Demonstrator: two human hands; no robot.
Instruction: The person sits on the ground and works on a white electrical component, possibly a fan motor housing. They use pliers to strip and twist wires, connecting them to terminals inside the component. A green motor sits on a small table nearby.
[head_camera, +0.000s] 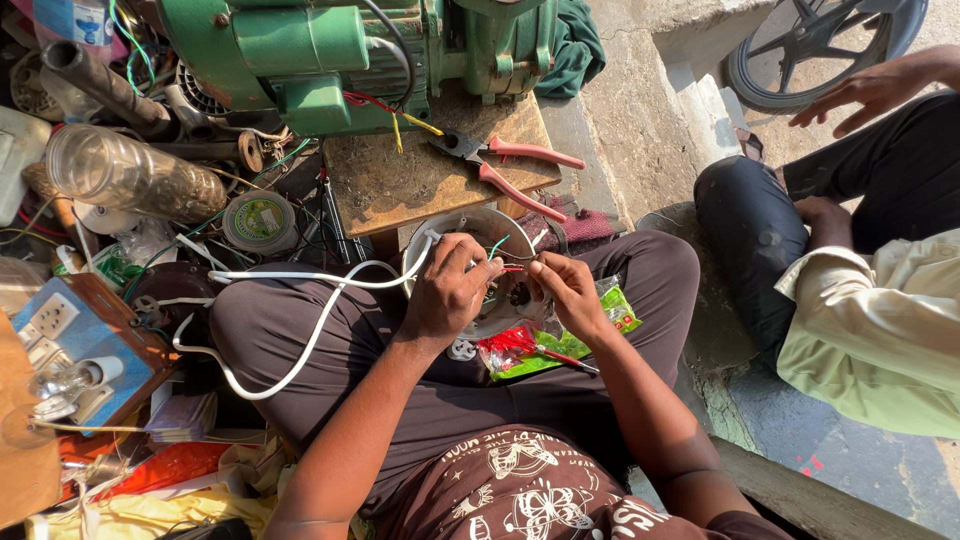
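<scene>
Forearms of the seated person rise from the bottom edge toward the lap, where both hands meet over a round white appliance part (480, 225). Left hand (447, 290): fingers curled narrowly, pinching the end of a white cable (300, 278) where its coloured wire ends (503, 262) emerge. Right hand (567, 292): thumb and fingertips closed on the same thin wire ends, just beside the left fingertips. The wires lie between the two hands, directly above the white part, which rests on the person's crossed legs. The cable loops away to the left across the thigh and curves down toward a blue switch board (60, 325).

Under the right wrist lies a green packet (560, 345) with a red-handled screwdriver (530, 345) on it. Beyond the hands, a worn wooden board (400, 180) carries pink-handled pliers (505, 165), jaws pointing toward a green motor pump (340, 55) with red and yellow leads. To the left: a clear plastic bottle (130, 175) lying on its side, a round spool of wire (259, 220), and mixed clutter.

At right, a second person in dark trousers and a pale shirt sits on the concrete step (640, 110), one hand (865, 95) spread near a wheel (815, 45).
</scene>
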